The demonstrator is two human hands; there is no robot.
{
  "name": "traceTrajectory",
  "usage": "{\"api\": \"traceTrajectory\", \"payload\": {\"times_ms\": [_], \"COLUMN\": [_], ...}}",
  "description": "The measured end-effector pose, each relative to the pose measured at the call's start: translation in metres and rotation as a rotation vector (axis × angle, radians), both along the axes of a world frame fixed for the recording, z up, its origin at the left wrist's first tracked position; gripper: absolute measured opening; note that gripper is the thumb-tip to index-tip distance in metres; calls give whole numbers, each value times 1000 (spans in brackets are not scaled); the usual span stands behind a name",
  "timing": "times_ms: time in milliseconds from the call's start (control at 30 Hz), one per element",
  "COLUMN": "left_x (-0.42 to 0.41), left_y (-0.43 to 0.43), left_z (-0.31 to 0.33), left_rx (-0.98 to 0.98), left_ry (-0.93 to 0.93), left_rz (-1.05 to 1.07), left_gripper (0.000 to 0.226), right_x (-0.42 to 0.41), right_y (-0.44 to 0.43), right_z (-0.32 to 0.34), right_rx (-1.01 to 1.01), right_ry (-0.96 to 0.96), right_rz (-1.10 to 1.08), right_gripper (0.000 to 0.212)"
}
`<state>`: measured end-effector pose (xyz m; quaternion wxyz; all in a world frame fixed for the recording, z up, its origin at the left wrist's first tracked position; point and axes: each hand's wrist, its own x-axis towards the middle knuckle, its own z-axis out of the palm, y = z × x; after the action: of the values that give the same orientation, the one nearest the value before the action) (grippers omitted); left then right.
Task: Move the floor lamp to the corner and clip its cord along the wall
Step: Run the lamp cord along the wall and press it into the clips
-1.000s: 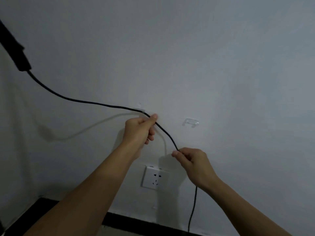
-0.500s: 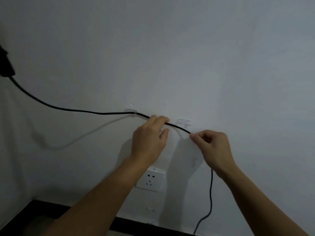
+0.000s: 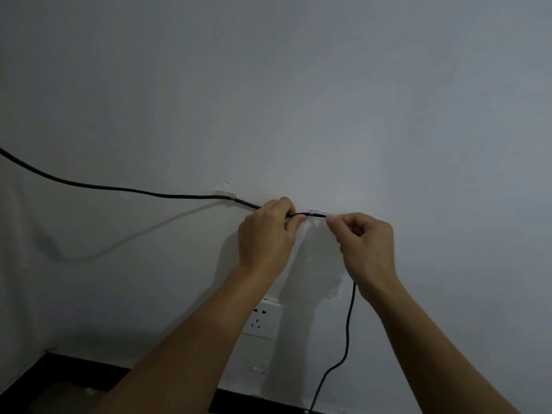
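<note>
A black lamp cord [image 3: 125, 190] runs in from the left edge along the white wall and passes through a clear clip [image 3: 225, 195]. My left hand [image 3: 267, 234] pinches the cord just left of a second clear clip [image 3: 317, 213]. My right hand [image 3: 363, 242] pinches the cord just right of that clip. The short stretch between my fingers lies across the second clip. From my right hand the cord hangs down to the floor [image 3: 346, 333]. The lamp itself is out of view.
A white wall socket [image 3: 264, 319] sits below my hands, partly behind my left forearm. A small clear clip [image 3: 257, 369] is low on the wall. A dark skirting board [image 3: 74, 364] runs along the bottom, with the room corner at far left.
Both hands have risen and moved right with the cord, bringing it from below the second clip up onto it. The view has shifted right, so the lamp's dark part at left is gone.
</note>
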<state>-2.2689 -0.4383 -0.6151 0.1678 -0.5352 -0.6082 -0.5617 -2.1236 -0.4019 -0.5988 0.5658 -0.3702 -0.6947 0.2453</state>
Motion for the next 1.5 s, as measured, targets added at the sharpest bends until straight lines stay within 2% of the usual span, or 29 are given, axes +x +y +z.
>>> {"api": "traceTrajectory", "payload": {"times_ms": [100,400,667,867,967,1067,1167,1333,1500], "left_x": [0,-1,-3,1,12,32,53,68,63], "left_y": [1,1,2,-2,-7,-12,-14,-20,-22], "left_z": [-1,0,-1,-24,-68,-101,-121,-141,-146], "left_rx": [8,6,28,144,-126,-451,-720,-847,-811], "left_ry": [-10,-30,-47,-108,-180,-507,-575,-641,-728], "left_rz": [9,9,10,-15,-137,-543,-751,-830,-791], "left_gripper": [26,26,23,13,15,6,16,35,38], "right_x": [14,19,26,35,38,42,46,50,56], "right_y": [3,9,5,7,9,11,12,14,15], "right_z": [5,5,-21,-19,-14,-12,-10,-14,-28], "right_rx": [-22,128,67,27,-20,-107,-166,-173,-205], "right_ry": [6,-13,-345,-450,-411,-346,-272,-223,-429], "right_rz": [13,-195,-149,-189,-162,-113,-71,-52,-38], "right_gripper": [2,10,11,15,14,11,12,9,10]}}
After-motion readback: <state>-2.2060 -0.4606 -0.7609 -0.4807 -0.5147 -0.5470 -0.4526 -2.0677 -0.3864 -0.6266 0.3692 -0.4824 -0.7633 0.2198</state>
